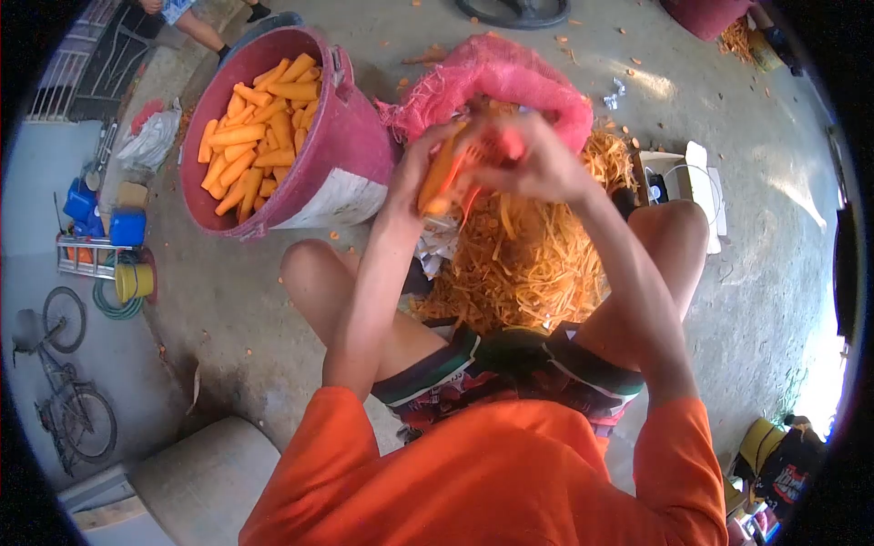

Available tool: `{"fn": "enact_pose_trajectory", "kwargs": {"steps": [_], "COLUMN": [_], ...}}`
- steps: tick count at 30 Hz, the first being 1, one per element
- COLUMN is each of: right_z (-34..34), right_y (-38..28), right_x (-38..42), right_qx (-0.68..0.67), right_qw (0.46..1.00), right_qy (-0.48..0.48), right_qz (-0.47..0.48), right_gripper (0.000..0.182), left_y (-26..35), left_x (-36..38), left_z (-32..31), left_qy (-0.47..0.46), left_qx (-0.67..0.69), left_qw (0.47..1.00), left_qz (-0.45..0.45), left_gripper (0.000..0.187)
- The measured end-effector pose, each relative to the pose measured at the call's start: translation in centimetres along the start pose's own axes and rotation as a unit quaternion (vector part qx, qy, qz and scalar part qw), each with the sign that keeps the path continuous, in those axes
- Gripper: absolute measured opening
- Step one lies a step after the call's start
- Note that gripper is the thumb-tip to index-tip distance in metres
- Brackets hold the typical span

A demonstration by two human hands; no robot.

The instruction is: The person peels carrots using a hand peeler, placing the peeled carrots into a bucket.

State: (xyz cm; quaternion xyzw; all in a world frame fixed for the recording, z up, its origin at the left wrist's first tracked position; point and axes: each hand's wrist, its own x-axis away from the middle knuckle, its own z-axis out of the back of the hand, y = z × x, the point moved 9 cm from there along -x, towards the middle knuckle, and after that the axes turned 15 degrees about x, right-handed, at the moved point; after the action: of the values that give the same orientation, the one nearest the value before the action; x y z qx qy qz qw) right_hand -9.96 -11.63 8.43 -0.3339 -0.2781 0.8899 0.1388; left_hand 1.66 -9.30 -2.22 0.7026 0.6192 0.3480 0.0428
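Note:
My left hand [417, 171] is closed around a carrot [439, 180], which it holds tilted in front of me. Fingers of my right hand [539, 156], smeared by motion, grip a red peeler [492, 150] close against the carrot. Below both hands a heap of carrot peelings [523, 259] spreads between my legs. Just beyond them lies a pink mesh sack [510, 68] with its mouth turned toward me. Part of the carrot is hidden behind my fingers and the peeler.
A large pink tub [341, 136] of peeled carrots [241, 135] stands at the left. An opened white box [701, 187] is right of my knee. Farther off are a bicycle [68, 387], a yellow bucket [134, 282] and another person's leg [202, 32].

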Motion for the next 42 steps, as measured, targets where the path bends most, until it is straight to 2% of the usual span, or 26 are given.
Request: {"fn": "enact_pose_trajectory", "kwargs": {"steps": [2, 3, 4, 6, 8, 12, 14, 16, 18, 19, 21, 22, 24, 26, 27, 30, 31, 32, 33, 34, 35, 36, 38, 40, 41, 42], "right_z": [0.9, 3.1, 4.8, 3.9, 0.7, 4.6, 3.2, 1.4, 1.6, 2.3, 5.3, 4.5, 1.2, 3.0, 4.0, 5.1, 3.4, 1.7, 0.8, 1.4, 2.6, 3.4, 5.1, 1.1, 1.1, 0.9], "right_y": [3.4, 7.9, 9.4, 7.9, -0.4, 10.2, 7.8, 0.9, 2.8, 4.3, 10.5, 9.3, 2.6, 4.4, 6.1, 9.2, 6.2, 3.1, -0.3, 0.6, 4.0, 7.4, 7.3, 4.7, -0.2, 1.0], "right_x": [0.4, 1.0, 1.1, 1.4, 0.1, 1.7, 1.5, 0.7, 0.5, 0.8, 2.2, 2.1, 1.4, 0.8, 0.9, 1.8, 1.5, 1.3, 0.3, 0.1, 0.4, 1.3, 1.7, 2.3, 0.6, 0.7], "right_qx": [0.021, -0.033, -0.083, -0.114, 0.014, -0.089, -0.064, 0.018, 0.009, 0.003, -0.097, -0.094, 0.071, 0.033, -0.011, -0.042, -0.02, 0.0, 0.048, 0.047, 0.005, -0.04, -0.055, -0.184, 0.022, 0.005], "right_qw": [0.999, 0.99, 0.97, 0.968, 1.0, 0.97, 0.982, 0.999, 0.998, 0.998, 0.963, 0.964, 0.994, 0.993, 0.988, 0.973, 0.987, 0.995, 0.999, 0.999, 0.997, 0.984, 0.978, 0.96, 0.998, 1.0], "right_qy": [-0.006, 0.042, 0.089, 0.091, 0.009, 0.087, 0.065, 0.044, 0.039, 0.039, 0.105, 0.106, 0.054, 0.061, 0.067, 0.129, 0.096, 0.061, 0.011, 0.012, 0.033, 0.053, 0.114, 0.038, 0.031, 0.005], "right_qz": [-0.04, -0.127, -0.211, -0.204, 0.008, -0.21, -0.163, -0.01, -0.052, -0.057, -0.227, -0.224, -0.059, -0.096, -0.139, -0.186, -0.131, -0.077, 0.013, 0.015, -0.072, -0.162, -0.168, -0.205, 0.05, -0.03], "right_gripper": [0.032, 0.032, 0.032, 0.033, 0.036, 0.036, 0.035, 0.032, 0.03, 0.03, 0.03, 0.03, 0.025, 0.023, 0.021, 0.016, 0.014, 0.012, 0.016, 0.016, 0.021, 0.026, 0.032, 0.032, 0.03, 0.029], "left_y": [-0.4, -0.5, -1.1, -0.6, -0.4, -0.7, -1.6, -1.3, -1.3, -2.0, -2.3, -1.6, -1.7, -0.9, -1.5, -1.6, -1.2, -1.6, -1.6, -1.3, -1.8, -1.9, -2.0, -2.0, -1.9, -1.5], "left_x": [-0.4, -0.6, -0.5, -2.1, -0.2, -2.1, -2.5, -0.6, -0.4, -0.9, -0.9, -1.6, -1.4, -0.5, -0.6, -1.3, -0.7, 0.0, 0.6, 1.0, -0.9, -1.3, -1.9, -1.6, -1.7, -1.6], "left_z": [0.9, 2.4, 3.0, 2.8, -0.7, 3.0, 1.8, -1.7, -1.8, 0.0, 1.0, 1.2, -1.2, -1.4, -0.1, 2.2, 0.5, -1.3, -3.1, -3.4, -0.1, 1.7, 2.3, 0.7, -0.2, -0.7], "left_qy": [-0.063, -0.104, -0.101, -0.1, -0.032, -0.064, -0.128, -0.082, -0.025, -0.233, -0.177, -0.13, -0.194, -0.045, -0.139, -0.061, -0.143, -0.145, -0.087, -0.025, -0.113, -0.105, -0.124, -0.176, -0.164, -0.149], "left_qx": [-0.004, -0.054, -0.053, -0.064, -0.027, -0.094, 0.035, 0.032, 0.045, 0.052, 0.028, 0.0, 0.015, -0.009, -0.034, -0.023, 0.056, 0.057, 0.063, 0.069, 0.074, 0.075, -0.007, -0.003, -0.007, -0.012], "left_qw": [0.998, 0.99, 0.99, 0.992, 0.999, 0.993, 0.987, 0.996, 0.998, 0.958, 0.976, 0.989, 0.979, 0.999, 0.988, 0.996, 0.985, 0.985, 0.993, 0.997, 0.99, 0.99, 0.99, 0.981, 0.985, 0.988], "left_qz": [-0.007, 0.08, 0.085, 0.035, -0.028, -0.017, 0.092, 0.028, 0.019, 0.161, 0.121, 0.074, 0.064, -0.02, 0.057, 0.061, 0.078, 0.077, 0.047, 0.015, 0.051, 0.056, 0.064, 0.085, 0.053, 0.02], "left_gripper": [0.03, 0.032, 0.032, 0.034, 0.035, 0.032, 0.03, 0.031, 0.03, 0.031, 0.03, 0.03, 0.03, 0.031, 0.033, 0.032, 0.03, 0.03, 0.029, 0.028, 0.031, 0.031, 0.034, 0.034, 0.033, 0.032]}}
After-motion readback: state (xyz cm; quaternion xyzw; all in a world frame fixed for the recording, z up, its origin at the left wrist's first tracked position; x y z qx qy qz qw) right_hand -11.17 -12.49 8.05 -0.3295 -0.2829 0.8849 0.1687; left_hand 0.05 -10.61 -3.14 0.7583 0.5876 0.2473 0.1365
